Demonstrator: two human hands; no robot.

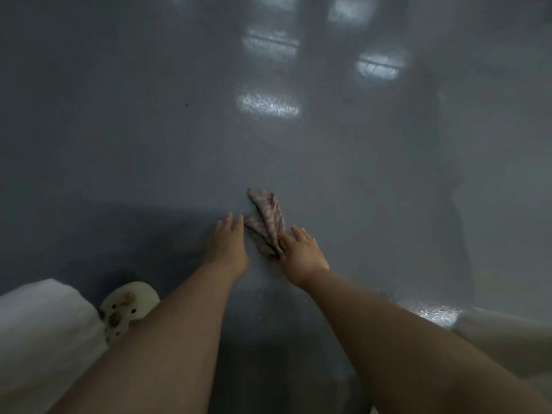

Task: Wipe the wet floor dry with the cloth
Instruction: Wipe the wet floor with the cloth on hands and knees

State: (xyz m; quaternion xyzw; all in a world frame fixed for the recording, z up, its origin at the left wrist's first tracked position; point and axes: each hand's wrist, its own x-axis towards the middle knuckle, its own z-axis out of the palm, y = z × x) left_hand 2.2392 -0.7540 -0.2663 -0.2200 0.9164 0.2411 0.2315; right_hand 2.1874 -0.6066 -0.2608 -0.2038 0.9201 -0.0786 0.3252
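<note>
On the gray floor [149, 144], one cloth [266, 222] is lying; two hands are flanking it, left hand [228, 240] flat and released, right hand [301, 249] pressing its edge, fingers straight.

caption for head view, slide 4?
Both hands, left hand and right hand, reach a crumpled cloth on the glossy grey floor.

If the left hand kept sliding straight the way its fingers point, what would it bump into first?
Probably nothing: the left hand points up-frame just left of the cloth, and only bare floor shows beyond, though its fingertips nearly touch the cloth's edge.

Pale slipper [129, 306] (spotted, perhaps) beside white trouser leg [44, 333].
</note>
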